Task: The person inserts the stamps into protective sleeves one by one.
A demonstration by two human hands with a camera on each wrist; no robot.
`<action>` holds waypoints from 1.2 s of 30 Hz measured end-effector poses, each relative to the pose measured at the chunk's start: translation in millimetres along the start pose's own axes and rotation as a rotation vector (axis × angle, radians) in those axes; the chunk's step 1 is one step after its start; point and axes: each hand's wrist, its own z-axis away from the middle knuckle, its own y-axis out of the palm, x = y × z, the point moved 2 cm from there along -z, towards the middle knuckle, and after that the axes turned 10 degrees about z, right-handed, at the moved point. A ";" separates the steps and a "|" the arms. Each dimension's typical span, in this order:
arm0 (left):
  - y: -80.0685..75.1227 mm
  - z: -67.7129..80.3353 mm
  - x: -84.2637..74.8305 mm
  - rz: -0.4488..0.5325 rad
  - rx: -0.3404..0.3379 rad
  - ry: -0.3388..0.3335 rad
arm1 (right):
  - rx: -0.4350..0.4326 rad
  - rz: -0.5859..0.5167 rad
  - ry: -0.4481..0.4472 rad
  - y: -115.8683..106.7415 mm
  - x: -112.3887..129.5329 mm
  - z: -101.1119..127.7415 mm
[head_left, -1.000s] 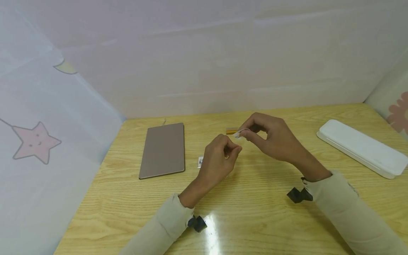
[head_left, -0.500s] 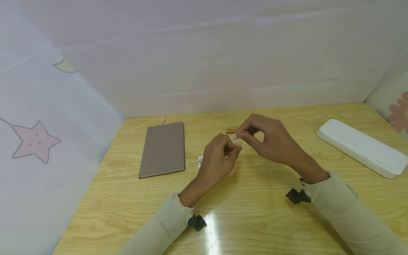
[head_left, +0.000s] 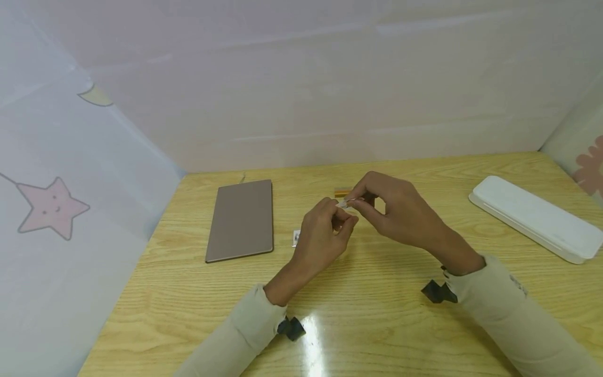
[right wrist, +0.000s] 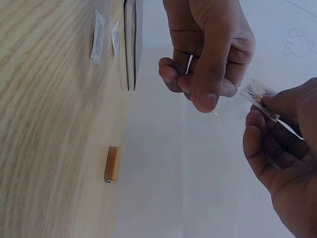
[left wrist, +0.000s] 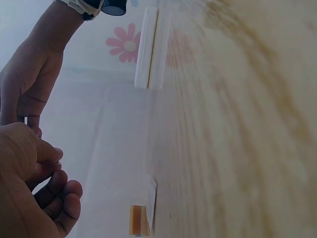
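Both hands meet above the table's middle. My right hand (head_left: 400, 209) pinches a small clear sticker (right wrist: 258, 93) with a coloured print and a white backing between thumb and forefinger. My left hand (head_left: 320, 225) has its thumb and forefinger pressed together on a thin clear film (right wrist: 229, 89), just beside the sticker's edge. In the head view the sticker overlaps the left fingertips. The left wrist view shows the left hand's curled fingers from the side; there the film is mostly hidden.
A closed grey-brown notebook (head_left: 241, 221) lies on the left of the wooden table (head_left: 367, 314). Beside it are small printed pieces (right wrist: 97, 37), partly behind the left hand in the head view. An orange-brown block (right wrist: 112, 163) stands behind the hands; a white case (head_left: 537, 217) lies at right.
My right hand has moved a little left and down, bringing the sticker up to the left fingertips. The left hand has stayed nearly in place.
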 end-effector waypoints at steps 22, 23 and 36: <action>-3.9 -0.4 -0.2 0.081 -0.015 -0.045 | 0.066 0.238 -0.065 -8.8 1.8 0.9; -3.9 -0.4 -0.2 0.078 -0.016 -0.044 | 0.068 0.249 -0.066 -9.0 1.7 1.1; -3.2 0.5 -0.6 0.108 -0.001 -0.057 | 0.074 0.288 -0.119 -11.9 3.8 1.1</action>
